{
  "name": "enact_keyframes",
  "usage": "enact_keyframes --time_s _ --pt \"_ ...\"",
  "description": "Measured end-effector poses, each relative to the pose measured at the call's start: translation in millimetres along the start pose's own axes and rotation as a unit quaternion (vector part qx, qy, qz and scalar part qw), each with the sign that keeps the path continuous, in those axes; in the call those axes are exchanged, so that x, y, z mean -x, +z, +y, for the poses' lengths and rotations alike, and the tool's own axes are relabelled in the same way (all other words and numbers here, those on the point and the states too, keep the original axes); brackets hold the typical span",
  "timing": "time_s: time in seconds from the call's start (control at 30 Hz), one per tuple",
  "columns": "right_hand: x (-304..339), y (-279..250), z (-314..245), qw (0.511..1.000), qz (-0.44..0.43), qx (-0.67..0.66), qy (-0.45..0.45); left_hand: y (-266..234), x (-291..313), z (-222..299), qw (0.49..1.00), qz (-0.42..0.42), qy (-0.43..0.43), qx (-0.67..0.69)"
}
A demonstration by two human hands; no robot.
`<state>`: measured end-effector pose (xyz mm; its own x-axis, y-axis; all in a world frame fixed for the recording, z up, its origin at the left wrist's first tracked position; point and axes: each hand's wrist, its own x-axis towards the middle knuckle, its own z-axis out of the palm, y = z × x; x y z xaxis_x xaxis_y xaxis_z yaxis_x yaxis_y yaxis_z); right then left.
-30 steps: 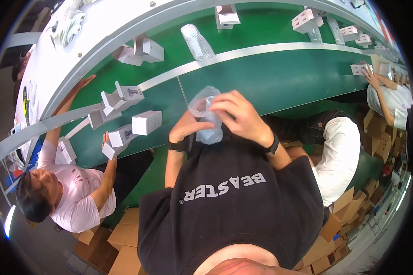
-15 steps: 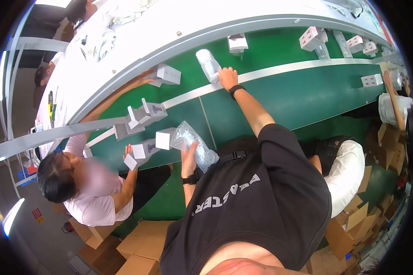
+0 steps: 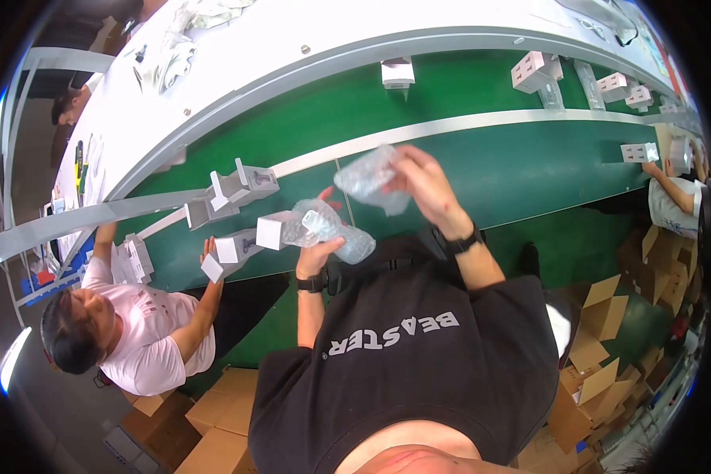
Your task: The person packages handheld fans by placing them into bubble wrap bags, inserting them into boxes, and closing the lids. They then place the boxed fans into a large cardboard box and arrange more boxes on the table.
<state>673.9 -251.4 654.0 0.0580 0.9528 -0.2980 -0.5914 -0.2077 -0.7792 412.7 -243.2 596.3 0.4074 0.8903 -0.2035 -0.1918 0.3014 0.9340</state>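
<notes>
My left hand point(image 3: 319, 251) is closed around a clear bubble-wrapped item point(image 3: 354, 243) over the near edge of the dark green worktop. A small white box point(image 3: 271, 232) sits against the wrap's left end. In front of my body, my right hand point(image 3: 428, 183) grips a second bubble-wrap bundle point(image 3: 371, 180), its fingers bent over the right end. That bundle is smeared by motion, and what lies inside either wrap cannot be made out. The two bundles are close together, the right one a little farther from me.
On the left a co-worker's hand point(image 3: 209, 251) touches an open white carton point(image 3: 237, 246); more open white cartons point(image 3: 245, 183) stand beyond. White boxes point(image 3: 397, 73) rest on the green conveyor point(image 3: 466, 87) behind a pale rail point(image 3: 442, 129). Brown cardboard boxes point(image 3: 223, 395) stand behind me.
My right hand has drawn its bubble-wrapped bundle from over the conveyor toward my left hand. The co-worker's far arm has pulled back from the conveyor, and a white box there has gone from its place.
</notes>
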Motion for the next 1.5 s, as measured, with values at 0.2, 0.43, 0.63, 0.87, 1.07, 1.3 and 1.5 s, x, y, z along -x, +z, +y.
enact_keyframes --time_s 0.2,0.43,0.63,0.87,1.07,1.3,1.5 --pt "76 24 8 0.995 -0.052 -0.077 0.029 -31 -1 -34 0.910 -0.156 0.173 -0.342" --pt "95 29 -10 0.985 -0.070 0.155 -0.036 -13 -6 -34 0.974 -0.211 0.076 -0.005" --pt "94 21 1 0.959 -0.040 0.279 -0.024 37 12 -12 0.973 -0.182 -0.119 0.078" --pt "97 -15 13 0.948 -0.095 0.270 -0.137 35 2 -31 0.957 -0.192 -0.162 0.142" --pt "109 5 -5 0.776 -0.102 0.555 -0.282 45 3 -22 0.963 -0.136 -0.181 0.147" --pt "72 -52 63 0.837 0.151 0.516 -0.105 64 -10 -25 0.985 0.023 -0.135 -0.101" --pt "56 -120 107 0.768 0.224 0.600 -0.014 60 -34 -44 0.934 -0.011 -0.005 -0.357"
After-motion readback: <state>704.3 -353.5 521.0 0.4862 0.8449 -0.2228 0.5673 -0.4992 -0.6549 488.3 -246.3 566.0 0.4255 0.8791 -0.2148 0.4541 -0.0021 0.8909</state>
